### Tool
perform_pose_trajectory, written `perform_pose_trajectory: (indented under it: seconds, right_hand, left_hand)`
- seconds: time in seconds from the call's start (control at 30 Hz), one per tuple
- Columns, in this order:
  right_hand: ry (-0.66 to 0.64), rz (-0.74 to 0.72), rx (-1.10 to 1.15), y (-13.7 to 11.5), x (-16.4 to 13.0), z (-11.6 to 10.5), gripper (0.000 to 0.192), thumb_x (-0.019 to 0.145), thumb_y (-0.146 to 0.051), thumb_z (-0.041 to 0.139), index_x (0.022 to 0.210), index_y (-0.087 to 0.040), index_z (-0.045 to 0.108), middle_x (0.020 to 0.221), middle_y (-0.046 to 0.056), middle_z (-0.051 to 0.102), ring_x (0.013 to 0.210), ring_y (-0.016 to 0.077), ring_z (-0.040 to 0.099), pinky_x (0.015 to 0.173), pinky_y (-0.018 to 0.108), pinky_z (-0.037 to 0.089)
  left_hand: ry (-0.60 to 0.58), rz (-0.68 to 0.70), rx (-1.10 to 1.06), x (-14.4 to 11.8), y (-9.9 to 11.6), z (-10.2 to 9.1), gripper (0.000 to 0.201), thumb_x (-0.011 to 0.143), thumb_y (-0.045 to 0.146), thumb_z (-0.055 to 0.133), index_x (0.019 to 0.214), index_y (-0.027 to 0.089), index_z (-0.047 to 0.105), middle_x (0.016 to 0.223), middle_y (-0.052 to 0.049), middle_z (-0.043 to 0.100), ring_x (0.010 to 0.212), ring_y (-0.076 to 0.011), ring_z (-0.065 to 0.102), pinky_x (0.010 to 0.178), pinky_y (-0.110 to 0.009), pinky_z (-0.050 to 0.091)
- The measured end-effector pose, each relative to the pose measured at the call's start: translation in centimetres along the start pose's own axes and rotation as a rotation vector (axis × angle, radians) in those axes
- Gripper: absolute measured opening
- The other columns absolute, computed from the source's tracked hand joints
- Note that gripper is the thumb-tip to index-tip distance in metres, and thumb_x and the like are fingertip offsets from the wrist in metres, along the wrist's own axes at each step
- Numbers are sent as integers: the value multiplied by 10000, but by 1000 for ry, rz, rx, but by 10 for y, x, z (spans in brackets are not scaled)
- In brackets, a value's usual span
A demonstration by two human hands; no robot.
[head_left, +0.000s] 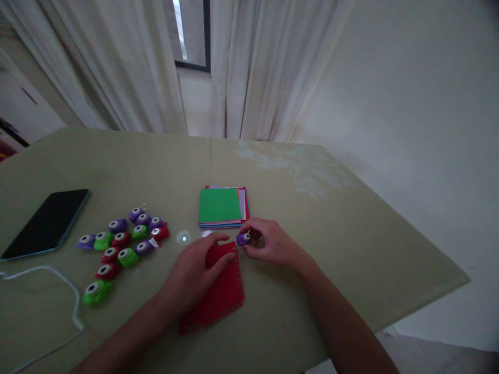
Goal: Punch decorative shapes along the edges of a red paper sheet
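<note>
A red sheet of craft paper point(222, 291) lies at an angle on the table, with small punched holes along its right and lower edges. My left hand point(195, 272) grips its upper part, thumb on top; the other fingers are partly hidden. Just beyond the sheet's upper right corner, my right hand point(271, 244) pinches a small purple craft punch point(243, 239) between thumb and fingers. The punch seems apart from the paper. Left of my hands stands a group of similar punches in purple, green and red, among them a green punch point(128, 257) and a red punch point(159, 234).
Behind my hands is a stack of coloured paper point(220, 206), green on top. Two small round pale pieces lie near it, one a clear disc point(183, 237). A dark tablet point(47, 223) and a white cable point(74, 296) are on the table's left side.
</note>
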State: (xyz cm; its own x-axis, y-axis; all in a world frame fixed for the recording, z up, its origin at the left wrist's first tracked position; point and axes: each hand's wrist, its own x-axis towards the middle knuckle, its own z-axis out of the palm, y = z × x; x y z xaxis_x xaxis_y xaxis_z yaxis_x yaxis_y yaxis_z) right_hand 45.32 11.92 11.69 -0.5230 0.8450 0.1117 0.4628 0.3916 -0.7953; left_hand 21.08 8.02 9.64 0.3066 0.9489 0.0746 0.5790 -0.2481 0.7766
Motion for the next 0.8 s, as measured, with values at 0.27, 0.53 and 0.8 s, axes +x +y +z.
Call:
perform_pose_trajectory:
  seconds: [0.27, 0.53, 0.8]
  right_hand:
    - [87, -77, 179, -7, -2, -2, 258, 867, -199, 776, 1124, -210, 752, 1011, 41, 766, 815, 161, 697, 754, 277, 569]
    - [137, -106, 149, -7, -1, -1, 274, 864, -156, 763, 1133, -203, 746, 1027, 46, 755, 808, 152, 694, 751, 271, 571]
    - [66, -94, -161, 1, 1, -1, 280, 877, -97, 729, 1145, -177, 731, 1059, 63, 726, 839, 172, 671, 801, 297, 549]
  left_hand:
    - [10, -82, -316, 4, 9, -11, 279, 1025, 472, 601, 1070, 259, 776, 992, -14, 836, 863, -243, 766, 783, -354, 599]
    - [44, -147, -358, 4, 6, -11, 286, 978, 496, 652, 996, 243, 784, 923, -19, 820, 821, -235, 735, 752, -338, 569]
    - [66, -108, -248, 5, 5, -8, 232, 993, 446, 637, 1026, 266, 780, 967, 0, 832, 856, -229, 749, 801, -336, 561]
